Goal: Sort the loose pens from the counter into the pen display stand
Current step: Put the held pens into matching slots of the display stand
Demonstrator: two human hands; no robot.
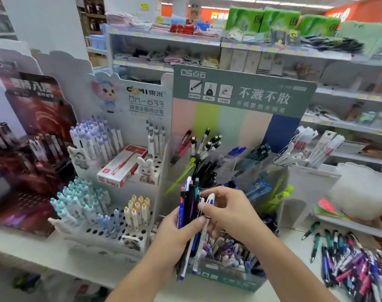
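Observation:
My left hand (177, 234) grips a bundle of pens (190, 203), black, blue and white, held upright in front of the pen display stand (242, 99). My right hand (227, 212) pinches a white pen with a blue tip (209, 199) at the right side of that bundle. The stand has a green header, pastel back stripes and clear compartments holding black, blue and green pens (207, 168). A heap of loose pens (355, 267) lies on the counter at the lower right.
A white holed pen rack (111, 227) with white pens and a red box (122, 164) stands to the left. A dark red display (33, 136) is farther left. White trays (360, 188) sit at the right. Store shelves fill the background.

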